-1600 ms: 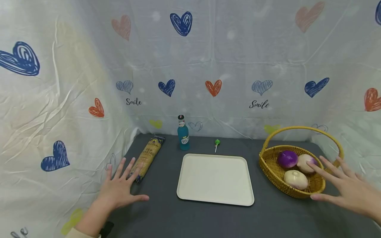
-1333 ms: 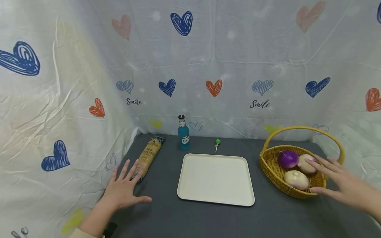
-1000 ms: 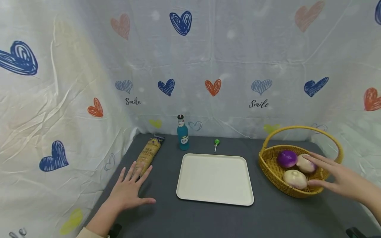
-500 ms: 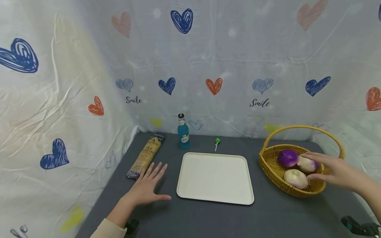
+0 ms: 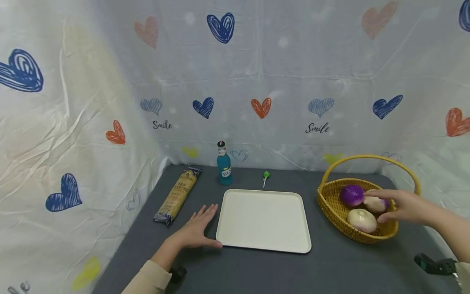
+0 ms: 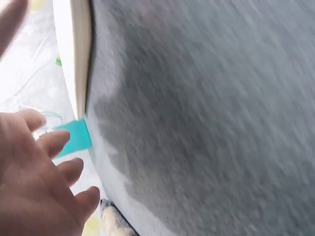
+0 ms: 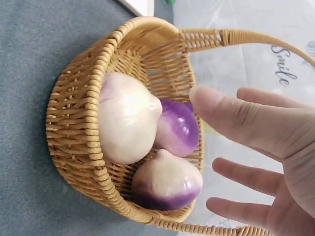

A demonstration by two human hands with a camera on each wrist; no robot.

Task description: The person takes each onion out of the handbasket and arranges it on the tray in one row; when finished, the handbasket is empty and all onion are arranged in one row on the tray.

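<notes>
My left hand (image 5: 193,233) hovers beside the left edge of the cream rectangular tray (image 5: 263,220), fingers spread and holding nothing. In the left wrist view its fingers (image 6: 54,142) are bent a little, near the tray's side. Over the yellow wicker basket (image 5: 337,219) reaches my right hand (image 5: 407,207), thumb and fingers apart. Inside lie a purple turnip (image 5: 352,195), a white-and-purple turnip (image 5: 375,205) and a mostly white turnip (image 5: 362,220). The right wrist view shows a gap between my right hand (image 7: 266,142) and the turnips, with nothing gripped.
A long yellow packet (image 5: 178,195), perhaps noodles, lies at the table's left. Behind the tray stand a blue bottle (image 5: 224,165) and a small green lollipop (image 5: 266,176). The basket's tall handle (image 5: 369,156) arches over its back. A heart-printed cloth (image 5: 257,61) hangs behind.
My left hand has moved right, from over the yellow packet to the tray's left edge. My right hand has shifted left and slightly up, farther over the turnips. The objects have stayed put.
</notes>
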